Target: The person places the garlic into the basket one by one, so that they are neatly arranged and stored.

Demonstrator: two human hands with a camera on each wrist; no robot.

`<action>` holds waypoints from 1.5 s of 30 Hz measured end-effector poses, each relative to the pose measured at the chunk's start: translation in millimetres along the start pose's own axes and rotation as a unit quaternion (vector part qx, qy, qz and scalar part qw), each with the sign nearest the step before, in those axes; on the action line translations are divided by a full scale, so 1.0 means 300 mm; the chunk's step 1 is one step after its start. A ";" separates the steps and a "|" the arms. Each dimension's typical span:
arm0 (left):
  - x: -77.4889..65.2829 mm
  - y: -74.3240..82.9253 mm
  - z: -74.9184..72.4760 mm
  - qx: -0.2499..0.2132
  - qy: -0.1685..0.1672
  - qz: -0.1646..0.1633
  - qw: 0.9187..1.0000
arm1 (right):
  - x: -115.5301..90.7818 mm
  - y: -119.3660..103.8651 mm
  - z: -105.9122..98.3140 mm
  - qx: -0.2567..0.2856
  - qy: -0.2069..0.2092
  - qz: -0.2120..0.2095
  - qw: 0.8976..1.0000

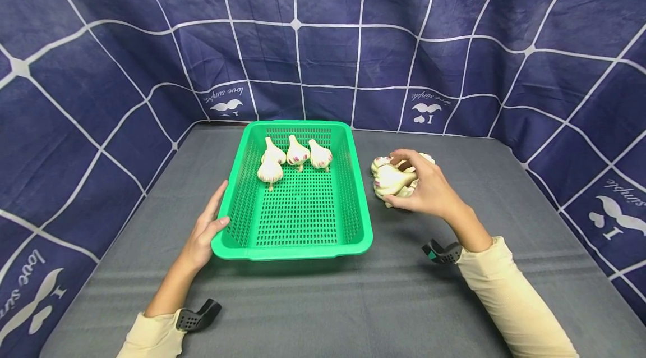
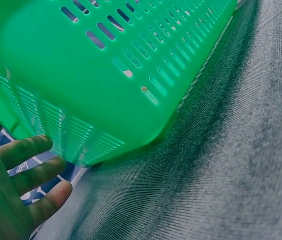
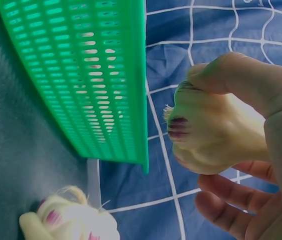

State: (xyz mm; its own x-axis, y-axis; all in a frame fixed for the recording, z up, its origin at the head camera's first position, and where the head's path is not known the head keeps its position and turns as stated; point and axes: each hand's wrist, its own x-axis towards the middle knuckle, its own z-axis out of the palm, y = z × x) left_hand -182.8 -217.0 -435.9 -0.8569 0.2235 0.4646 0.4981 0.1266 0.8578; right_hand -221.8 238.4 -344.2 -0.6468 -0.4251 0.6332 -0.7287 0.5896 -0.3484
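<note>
My right hand pinches a garlic bulb between thumb and fingers, above a small pile of garlic bulbs on the table. In the right wrist view the held garlic bulb shows purple streaks and a root tuft, its stem pointing back toward the palm. A green plastic basket stands left of the pile, with several garlic bulbs grouped toward its back. At the basket's left side my left hand has its fingers extended, thumb right at the rim; the left wrist view shows the fingers spread beside the slotted wall.
Grey cloth covers the table. A dark blue curtain with white grid lines rises behind and along both sides. Each wrist carries a small black camera, the left one near the front of the table.
</note>
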 end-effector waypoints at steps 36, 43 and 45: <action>0.003 0.002 -0.002 0.010 0.001 0.003 1.000 | 0.242 -0.054 0.116 0.035 -0.096 0.052 0.993; 0.001 -0.001 -0.009 0.032 0.000 -0.008 0.999 | 0.287 -0.050 0.141 0.040 -0.121 0.101 0.987; 0.001 0.000 -0.009 0.033 -0.001 -0.009 0.999 | 0.300 -0.048 0.150 0.039 -0.129 0.112 0.984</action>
State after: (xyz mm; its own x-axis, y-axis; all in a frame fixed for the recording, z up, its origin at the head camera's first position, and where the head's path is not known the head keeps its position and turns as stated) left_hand -183.6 -219.6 -435.3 -0.8659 0.2223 0.4480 0.4897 0.1943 0.8500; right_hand -279.6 160.7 -313.3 -0.8218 -0.4567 0.3407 -0.5695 0.6383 -0.5179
